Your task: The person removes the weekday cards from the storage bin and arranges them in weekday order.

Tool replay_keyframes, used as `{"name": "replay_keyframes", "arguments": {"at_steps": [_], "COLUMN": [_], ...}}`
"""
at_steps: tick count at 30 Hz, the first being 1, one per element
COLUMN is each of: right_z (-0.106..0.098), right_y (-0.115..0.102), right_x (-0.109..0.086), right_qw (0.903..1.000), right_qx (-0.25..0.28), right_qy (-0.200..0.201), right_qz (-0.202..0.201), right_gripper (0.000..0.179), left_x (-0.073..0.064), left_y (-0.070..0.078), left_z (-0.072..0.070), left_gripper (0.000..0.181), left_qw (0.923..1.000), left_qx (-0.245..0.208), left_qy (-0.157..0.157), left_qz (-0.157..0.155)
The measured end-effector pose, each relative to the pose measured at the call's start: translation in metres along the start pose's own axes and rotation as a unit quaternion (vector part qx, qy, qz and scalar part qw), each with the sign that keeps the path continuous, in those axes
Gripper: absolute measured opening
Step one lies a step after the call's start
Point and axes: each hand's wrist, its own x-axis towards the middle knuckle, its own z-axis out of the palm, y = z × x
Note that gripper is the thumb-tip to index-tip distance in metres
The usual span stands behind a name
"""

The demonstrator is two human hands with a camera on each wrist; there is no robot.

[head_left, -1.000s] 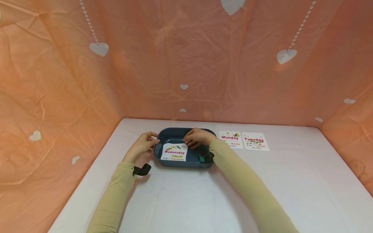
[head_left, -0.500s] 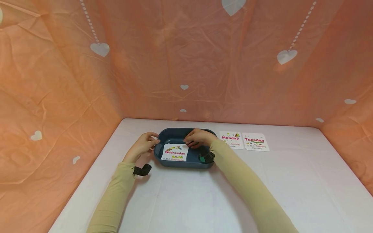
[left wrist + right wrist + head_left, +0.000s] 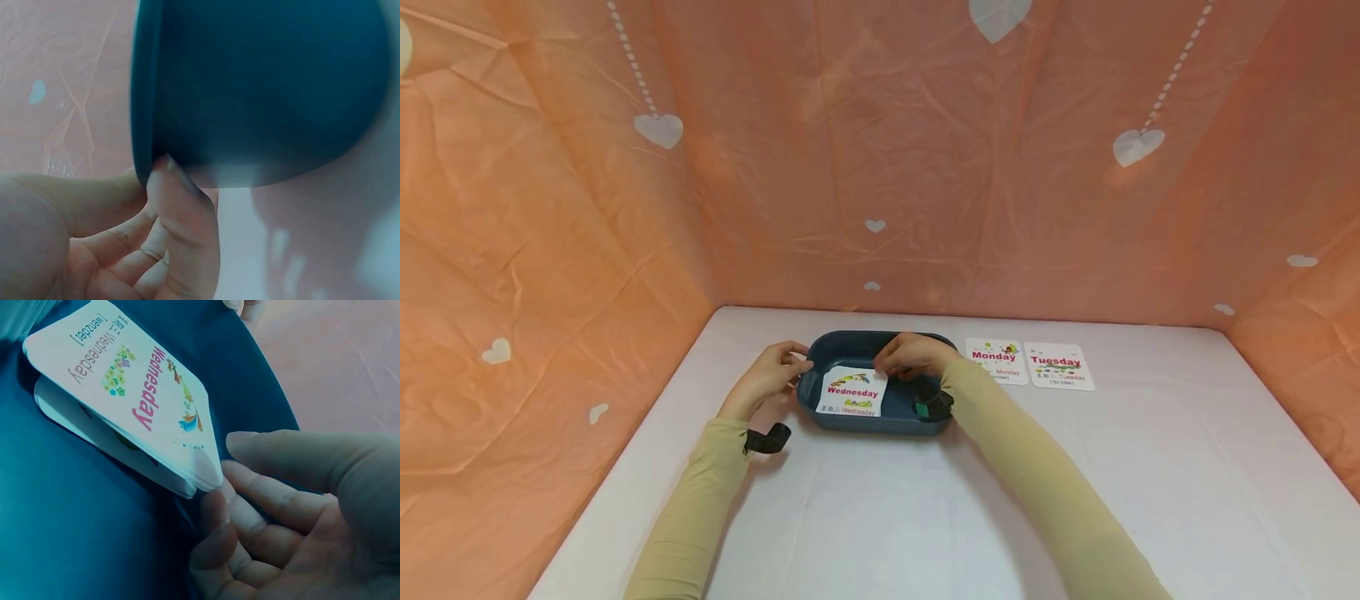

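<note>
A dark blue oval basin (image 3: 865, 424) sits on the white table. My left hand (image 3: 767, 372) pinches its left rim between thumb and fingers; the left wrist view shows the thumb (image 3: 178, 206) over the wall. Inside the basin a white card printed "Wednesday" (image 3: 852, 392) lies tilted on top of a small stack. My right hand (image 3: 915, 357) reaches in from the right, with curled fingers (image 3: 212, 547) at the stack's near corner and the thumb close beside its edge. In the right wrist view, a gap separates the upper cards from the lower cards (image 3: 125, 434).
To the right of the basin, a "Monday" card (image 3: 997, 361) and a "Tuesday" card (image 3: 1060, 366) lie face up side by side. My right sleeve passes close to the Monday card. An orange curtain (image 3: 880, 167) with white hearts rises behind the white tabletop (image 3: 865, 517).
The Wednesday card has shifted slightly up and to the right, toward my right hand's fingers. My left hand stays on the rim, and the Monday and Tuesday cards have not moved.
</note>
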Motion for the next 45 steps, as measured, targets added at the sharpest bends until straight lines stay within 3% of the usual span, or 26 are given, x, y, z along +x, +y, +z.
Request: {"name": "replay_keyframes", "arguments": {"at_steps": [8, 17, 25, 45], "right_z": [-0.002, -0.001, -0.001, -0.004], "right_y": [0.002, -0.001, -0.003, -0.007], "right_x": [0.001, 0.002, 0.0, -0.011], "right_qw": [0.9985, 0.997, 0.9945, 0.9923], "right_qx": [-0.039, -0.051, -0.043, -0.002], "right_qy": [0.001, 0.029, 0.072, 0.096], "right_qz": [-0.038, -0.05, -0.063, -0.079], "right_gripper": [0.028, 0.024, 0.021, 0.021], "left_x": [0.0, 0.001, 0.001, 0.0], "left_y": [-0.002, -0.001, -0.001, -0.001], "left_z": [0.0, 0.0, 0.0, 0.002], "left_gripper": [0.036, 0.036, 0.036, 0.036], "left_qw": [1.0, 1.0, 1.0, 1.0], "left_qx": [-0.001, -0.002, -0.003, -0.006], "left_qy": [0.002, 0.002, 0.004, 0.006], "left_qz": [-0.001, -0.003, -0.004, 0.001]}}
